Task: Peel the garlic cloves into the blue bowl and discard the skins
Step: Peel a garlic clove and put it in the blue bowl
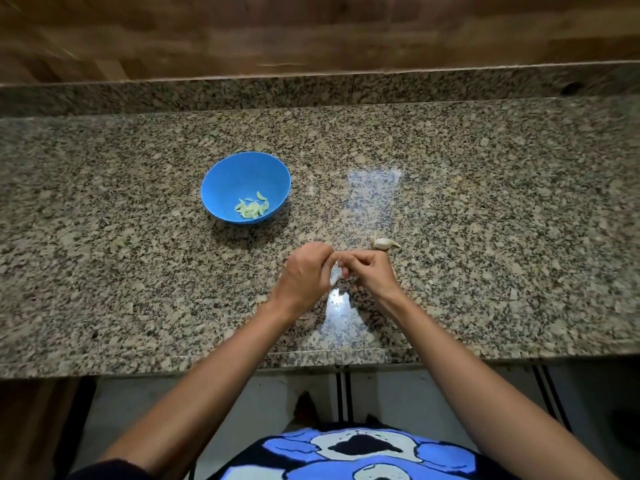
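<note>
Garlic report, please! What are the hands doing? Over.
Left hand and right hand both pinching one garlic clove. Peeled cloves in blue bowl. One unpeeled clove lying on counter. Nothing blocking.

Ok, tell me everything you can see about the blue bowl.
The blue bowl is round and smooth, plastic by the look, standing upright on the speckled granite counter. A small heap of pale peeled cloves lies on its near inner side; the rest of the inside is bare. Its shadow falls toward the person. The left hand and right hand, pinching a garlic clove between them, are nearer the person and to its right, not touching it.
</note>
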The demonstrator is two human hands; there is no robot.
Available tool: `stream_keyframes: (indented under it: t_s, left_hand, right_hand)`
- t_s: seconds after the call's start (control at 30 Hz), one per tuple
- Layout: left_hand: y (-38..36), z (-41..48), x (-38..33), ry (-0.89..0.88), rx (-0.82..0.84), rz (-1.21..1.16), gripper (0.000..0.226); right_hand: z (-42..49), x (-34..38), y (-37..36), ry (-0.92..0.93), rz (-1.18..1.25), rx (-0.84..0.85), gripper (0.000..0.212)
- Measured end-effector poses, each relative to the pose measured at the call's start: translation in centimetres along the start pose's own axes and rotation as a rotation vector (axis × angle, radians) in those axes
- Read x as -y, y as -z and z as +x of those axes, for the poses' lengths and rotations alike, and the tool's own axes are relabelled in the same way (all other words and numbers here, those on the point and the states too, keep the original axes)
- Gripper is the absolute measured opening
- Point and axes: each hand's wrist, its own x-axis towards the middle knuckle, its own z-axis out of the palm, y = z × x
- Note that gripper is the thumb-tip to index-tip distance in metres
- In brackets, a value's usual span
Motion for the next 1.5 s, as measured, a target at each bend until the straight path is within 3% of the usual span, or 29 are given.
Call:
stream_keyframes:
  t_s: [0.3,0.4,0.53,0.6,0.77,1.0,1.1,1.27,1.37,1.5]
  left_hand:
    - [-0.6,-0.4,-0.3,0.06,-0.064,-0.009,0.021]
    - [-0.4,-0.6,-0.7,-0.009,-0.087,0.02,0.02]
    - [-0.4,-0.9,-0.2,0.066,-0.11,-0.012,0.017]
    - [-0.5,-1.2,-0.1,0.105,-0.122,-0.077,0.012]
    - [0.0,-1.2,1.2,0.496,-0.003,-0.324,0.018]
    - [-0.2,-0.7,-0.7,0.56,0.054,-0.686,0.018]
    - [0.1,-0.7,-0.7,0.651,0.004,-0.868,0.019]
    - [0.3,-0.7,-0.3,0.71,0.038,-1.093,0.028]
    - [0.3,-0.7,-0.3,0.75,0.034,-1.231,0.033]
    - [-0.1,-1.3,-1.0,0.857,-0.001,-1.419,0.034]
  right_hand:
    - [-0.6,0.8,-0.3,0.052,-0.021,-0.012,0.012]
    - [-0.7,0.9,-0.4,0.043,-0.004,-0.034,0.014]
    - [-0.6,0.8,-0.4,0.011,-0.015,-0.044,0.014]
    - [-0.3,0.6,0.2,-0.025,0.044,-0.107,0.009]
    - [-0.7,-0.3,1.0,-0.043,-0.021,-0.038,0.008]
    - [-1.0,-0.4,0.5,0.003,-0.257,0.045,0.009]
    - [-1.2,-0.2,0.8,-0.055,-0.097,0.006,0.009]
    - [-1.7,0.8,1.0,-0.346,0.291,0.157,0.014]
    - [-1.8,1.0,0.7,-0.471,0.478,0.115,0.01]
    - [-1.8,0.5,0.0,-0.373,0.501,-0.063,0.008]
